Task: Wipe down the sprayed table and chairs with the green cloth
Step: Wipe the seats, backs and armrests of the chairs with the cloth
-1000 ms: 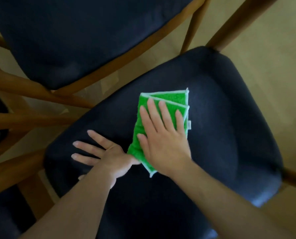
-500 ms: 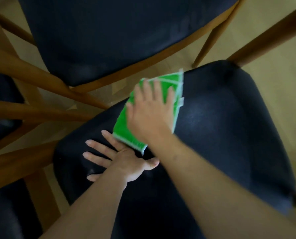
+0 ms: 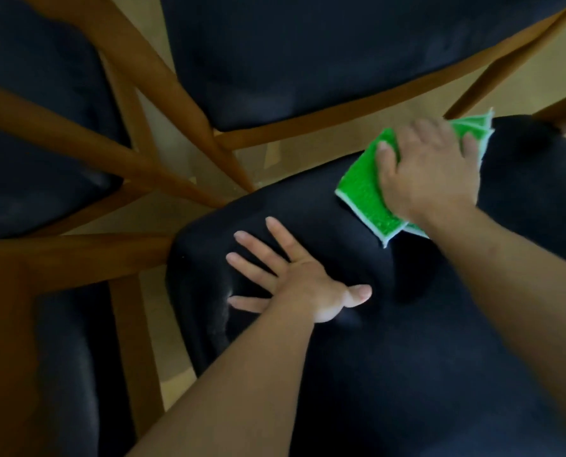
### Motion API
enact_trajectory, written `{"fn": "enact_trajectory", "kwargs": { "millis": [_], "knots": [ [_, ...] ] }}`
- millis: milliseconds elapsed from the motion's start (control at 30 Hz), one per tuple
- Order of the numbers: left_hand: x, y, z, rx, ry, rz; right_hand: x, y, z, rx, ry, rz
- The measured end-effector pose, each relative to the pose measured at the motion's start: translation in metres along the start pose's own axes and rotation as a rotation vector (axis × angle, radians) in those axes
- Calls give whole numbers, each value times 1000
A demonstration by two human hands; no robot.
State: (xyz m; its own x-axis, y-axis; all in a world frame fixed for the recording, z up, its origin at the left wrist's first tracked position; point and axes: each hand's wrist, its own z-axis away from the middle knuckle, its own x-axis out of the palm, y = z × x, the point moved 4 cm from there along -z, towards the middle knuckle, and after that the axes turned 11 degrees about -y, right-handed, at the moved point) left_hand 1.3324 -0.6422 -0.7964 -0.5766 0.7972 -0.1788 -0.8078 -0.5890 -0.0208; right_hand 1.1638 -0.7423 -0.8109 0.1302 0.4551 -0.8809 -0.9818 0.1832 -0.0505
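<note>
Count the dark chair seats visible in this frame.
4: the near seat under both hands, one at top centre, one at far left, one at lower left. More may lie outside view.

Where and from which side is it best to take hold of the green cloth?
Probably the free near corner of the green cloth, pinched from the left. It lies folded flat on the chair seat, and the right hand presses flat over its far part.
</note>
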Motion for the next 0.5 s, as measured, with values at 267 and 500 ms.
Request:
{"fn": "enact_trajectory", "kwargs": {
  "millis": [267,500],
  "knots": [
    [-17,-35,28,295,137,304,26,-79,33,12,-41,-17],
    [-34,-106,76,254,344,784,60,-212,90,-459,-119,-29]
  ]
}}
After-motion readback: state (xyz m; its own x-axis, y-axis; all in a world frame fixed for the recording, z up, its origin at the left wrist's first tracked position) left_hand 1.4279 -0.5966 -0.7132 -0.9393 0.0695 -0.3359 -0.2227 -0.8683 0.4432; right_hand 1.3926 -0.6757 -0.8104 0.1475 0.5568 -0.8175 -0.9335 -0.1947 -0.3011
